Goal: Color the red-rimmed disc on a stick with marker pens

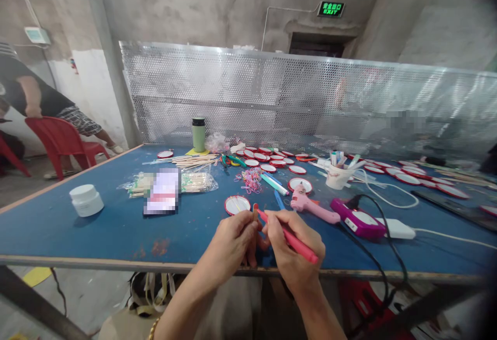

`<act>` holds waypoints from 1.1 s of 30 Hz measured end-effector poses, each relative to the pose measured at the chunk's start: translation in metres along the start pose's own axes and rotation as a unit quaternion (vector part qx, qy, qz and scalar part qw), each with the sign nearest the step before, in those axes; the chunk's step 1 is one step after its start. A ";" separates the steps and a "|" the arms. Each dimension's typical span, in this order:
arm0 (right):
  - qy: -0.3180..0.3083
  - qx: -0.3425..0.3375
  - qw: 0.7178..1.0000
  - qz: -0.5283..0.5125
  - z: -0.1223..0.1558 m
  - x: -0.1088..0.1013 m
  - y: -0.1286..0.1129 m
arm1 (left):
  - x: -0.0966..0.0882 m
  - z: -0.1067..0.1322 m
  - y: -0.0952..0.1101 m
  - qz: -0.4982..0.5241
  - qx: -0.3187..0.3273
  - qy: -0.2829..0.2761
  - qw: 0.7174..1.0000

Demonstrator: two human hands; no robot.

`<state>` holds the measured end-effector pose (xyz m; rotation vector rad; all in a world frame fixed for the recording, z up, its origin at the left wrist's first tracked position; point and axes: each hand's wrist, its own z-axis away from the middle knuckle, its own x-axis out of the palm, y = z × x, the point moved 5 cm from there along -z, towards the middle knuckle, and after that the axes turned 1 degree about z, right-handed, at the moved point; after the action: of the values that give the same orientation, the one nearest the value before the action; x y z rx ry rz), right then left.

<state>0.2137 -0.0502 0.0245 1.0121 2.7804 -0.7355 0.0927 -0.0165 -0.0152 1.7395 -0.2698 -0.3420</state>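
Closed around a thin wooden stick (255, 215), my left hand (232, 241) is just above the table's front edge. The stick's upper end looks red; the rest is hidden by my fingers. My right hand (297, 257) grips a pinkish-red marker pen (298, 244) like a writing tool. The pen's tip points left and is at or very near the stick's upper end; I cannot tell if they touch. Just beyond my hands lies a small white disc with a red rim (237, 205). A pink glue gun (316, 209) rests to the right of it.
On the blue table (116, 241) are a white jar (86, 200), a phone (163, 191), bundled wooden sticks (198, 182), a green bottle (199, 135), colourful rubber bands (250, 180), a cup of pens (337, 176) and a purple power strip (357, 219) with cables. Several red-rimmed discs lie behind. A person leans on a red chair (58, 141).
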 end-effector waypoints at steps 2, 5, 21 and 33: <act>-0.003 -0.006 1.000 -0.001 -0.001 0.000 -0.001 | 0.000 0.000 0.000 -0.005 -0.005 0.004 1.000; -0.008 -0.017 1.000 -0.004 -0.001 0.001 -0.002 | 0.000 0.001 0.000 -0.005 -0.007 0.006 1.000; -0.001 -0.004 1.000 -0.008 0.001 0.000 0.001 | 0.000 -0.001 -0.003 0.000 0.008 -0.002 1.000; 0.009 0.011 1.000 -0.013 0.002 -0.001 0.004 | 0.000 -0.001 -0.002 0.003 0.005 -0.001 1.000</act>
<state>0.2166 -0.0492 0.0215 0.9928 2.8117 -0.7651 0.0931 -0.0152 -0.0166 1.7484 -0.2779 -0.3383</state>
